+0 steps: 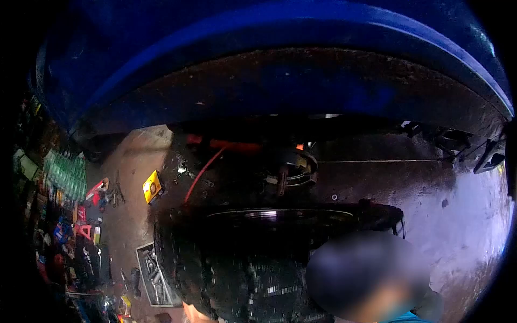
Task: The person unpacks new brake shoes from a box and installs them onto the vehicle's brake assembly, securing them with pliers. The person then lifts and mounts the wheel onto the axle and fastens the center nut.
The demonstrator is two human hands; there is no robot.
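In front of a dark-blue painted vehicle body, a broad black rubber tyre sits near a round metal hub.
Tyre handling seems in hand; shifting it calls for a two-sided grip. Bare skin shows by its lower left, but I cannot tell how open the hands are or what they hold.
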